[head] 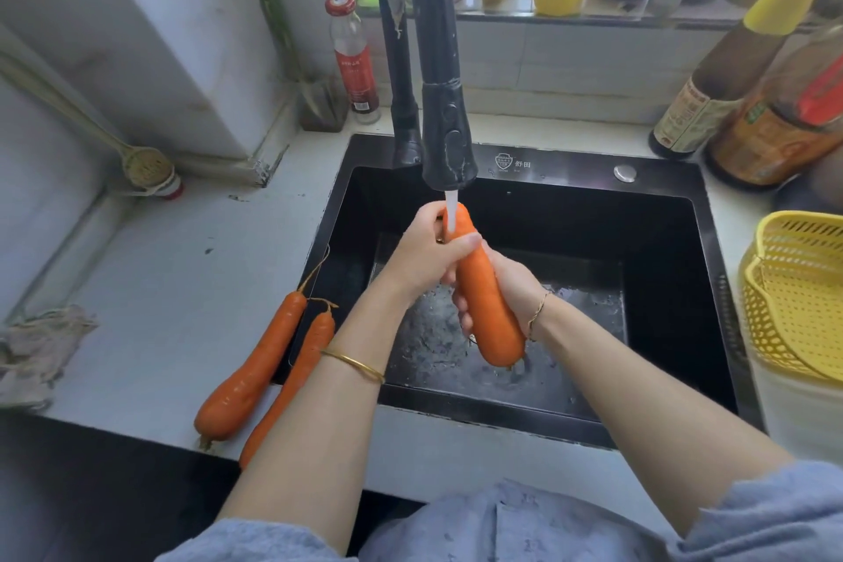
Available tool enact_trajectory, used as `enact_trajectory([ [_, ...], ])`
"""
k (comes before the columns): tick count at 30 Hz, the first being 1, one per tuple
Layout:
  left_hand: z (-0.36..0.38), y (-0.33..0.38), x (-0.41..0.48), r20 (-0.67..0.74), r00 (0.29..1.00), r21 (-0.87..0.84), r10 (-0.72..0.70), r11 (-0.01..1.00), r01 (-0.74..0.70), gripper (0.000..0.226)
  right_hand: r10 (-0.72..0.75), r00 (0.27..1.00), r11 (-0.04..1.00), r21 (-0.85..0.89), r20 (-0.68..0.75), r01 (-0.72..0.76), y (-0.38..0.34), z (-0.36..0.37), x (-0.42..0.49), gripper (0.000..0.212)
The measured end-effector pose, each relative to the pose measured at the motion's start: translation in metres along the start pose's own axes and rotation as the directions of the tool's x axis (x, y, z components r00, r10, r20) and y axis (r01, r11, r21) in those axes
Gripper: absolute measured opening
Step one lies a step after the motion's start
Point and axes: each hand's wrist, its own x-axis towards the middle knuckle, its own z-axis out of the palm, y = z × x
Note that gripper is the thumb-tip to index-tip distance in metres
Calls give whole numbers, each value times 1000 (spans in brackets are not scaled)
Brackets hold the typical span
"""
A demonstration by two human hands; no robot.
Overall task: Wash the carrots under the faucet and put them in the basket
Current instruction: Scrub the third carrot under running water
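Under the black pull-down faucet (444,141), above the black rectangular sink (570,167), the left hand (424,256) wraps the thick orange carrot (488,306) near its top and the right hand (515,283) grips its middle, with two more orange carrots (255,361) on the white bench (173,287) at 8 o'clock and the yellow perforated plastic basket (798,297) at 3 o'clock.

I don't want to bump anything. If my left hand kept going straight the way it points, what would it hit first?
Probably the black faucet head: the left hand, gripping the carrot at its upper end, points up and away toward it. Depth is unclear.
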Motion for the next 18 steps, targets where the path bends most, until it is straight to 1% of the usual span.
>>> enact_trajectory([
  [2,6,1,0,-109,994,35,9,999,-5,32,-37,998,997,-76,-50,33,0,3,1,74],
  [4,8,-3,5,-224,975,96,11,995,10,27,-101,989,978,-195,-106,79,-1,7,0,68],
  [5,9,-3,6,-263,965,135,19,991,17,26,-129,986,964,-245,-102,101,-2,9,0,62],
  [7,8,0,5,-331,943,186,29,982,35,32,-177,983,931,-333,-50,150,-2,12,-2,46],
  [9,7,2,6,-373,928,152,14,987,46,40,-211,977,874,-443,24,199,-4,12,-5,32],
  [11,6,4,7,-389,920,43,-41,997,62,45,-193,977,838,-504,87,210,-7,11,-6,26],
  [13,1,6,9,-376,923,-49,-83,996,70,45,-178,979,841,-502,96,203,-8,6,-3,24],
  [15,-4,6,9,-303,950,-104,-75,994,45,37,-235,971,825,-520,43,222,-6,2,2,22],
  [16,-6,6,9,-266,961,-137,-75,990,40,33,-287,958,799,-552,0,240,-6,1,5,24],
  [18,-10,5,11,-255,963,-185,-90,982,43,28,-373,923,774,-580,-97,252,-6,0,9,34],
])
